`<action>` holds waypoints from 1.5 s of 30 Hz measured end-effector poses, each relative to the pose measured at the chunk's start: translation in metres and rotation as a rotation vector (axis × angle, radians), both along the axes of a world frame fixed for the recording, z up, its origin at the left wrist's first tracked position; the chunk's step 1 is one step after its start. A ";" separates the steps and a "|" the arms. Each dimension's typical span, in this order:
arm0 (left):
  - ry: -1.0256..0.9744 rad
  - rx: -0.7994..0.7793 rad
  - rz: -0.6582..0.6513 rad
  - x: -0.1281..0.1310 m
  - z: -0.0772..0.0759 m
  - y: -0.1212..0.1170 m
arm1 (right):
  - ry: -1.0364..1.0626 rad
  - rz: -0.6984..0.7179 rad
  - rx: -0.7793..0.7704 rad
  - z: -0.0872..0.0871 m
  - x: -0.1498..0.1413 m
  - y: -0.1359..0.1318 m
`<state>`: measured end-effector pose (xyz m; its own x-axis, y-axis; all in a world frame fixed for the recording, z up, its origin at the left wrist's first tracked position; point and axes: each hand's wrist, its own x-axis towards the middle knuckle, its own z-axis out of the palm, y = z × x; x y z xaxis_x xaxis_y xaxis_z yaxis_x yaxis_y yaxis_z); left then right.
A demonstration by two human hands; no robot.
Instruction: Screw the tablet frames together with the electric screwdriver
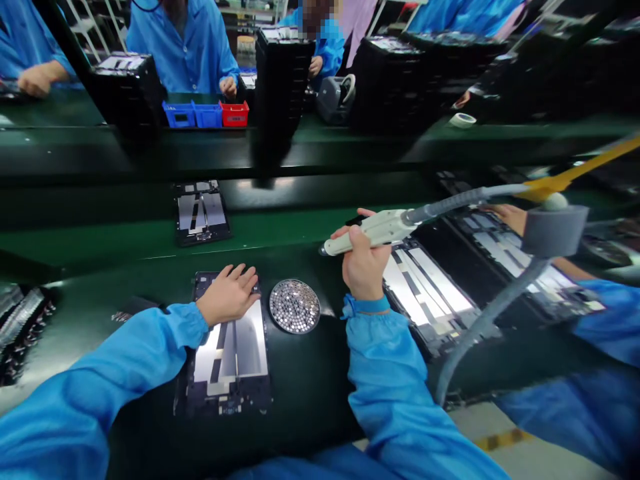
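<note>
My left hand [231, 293] lies with fingers stretched out over the upper part of an opened tablet [253, 337], which has bright silver panels and dark ribbon cables. Wrapped in my right hand [367, 267] is a pale electric screwdriver [385, 229], its tip pointing left and held above the bench. A cable runs from its back end to the right. Between my hands sits a round dish [295, 307] of small shiny screws. Just right of my right forearm lies another opened tablet [430, 287].
A third tablet [203, 213] lies farther back. Dark tall stacks [283, 80] stand behind, near blue bins [194, 115] and a red bin [235, 115]. At right, a grey holder [555, 230] on a bent arm rises beside a co-worker's sleeve [607, 313]. Dark parts [23, 327] lie at left.
</note>
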<state>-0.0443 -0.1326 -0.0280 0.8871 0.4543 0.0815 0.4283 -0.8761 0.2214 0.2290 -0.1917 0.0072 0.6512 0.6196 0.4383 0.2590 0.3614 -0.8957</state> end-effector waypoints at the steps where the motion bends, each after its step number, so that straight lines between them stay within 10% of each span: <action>1: 0.034 0.012 -0.004 -0.001 0.004 0.001 | -0.001 0.024 -0.017 0.000 -0.001 -0.001; 7: 0.148 0.091 -0.086 -0.017 0.030 -0.026 | 0.015 0.066 -0.027 0.007 -0.008 -0.006; 12: 0.167 0.056 -0.570 -0.043 0.038 -0.094 | -0.011 0.165 -0.015 0.017 -0.012 -0.010; 15: 0.228 0.111 -0.625 -0.047 0.036 -0.115 | 0.014 0.180 0.000 0.020 -0.016 -0.011; 25: 0.136 0.219 -0.373 -0.040 0.027 -0.122 | 0.097 0.175 -0.023 0.013 -0.020 -0.007; 33: 0.136 0.217 0.485 -0.001 0.030 -0.031 | 0.085 0.157 -0.053 0.011 -0.025 -0.003; 45: 0.210 0.206 0.604 0.012 0.002 -0.015 | 0.138 0.160 -0.036 0.006 -0.020 -0.003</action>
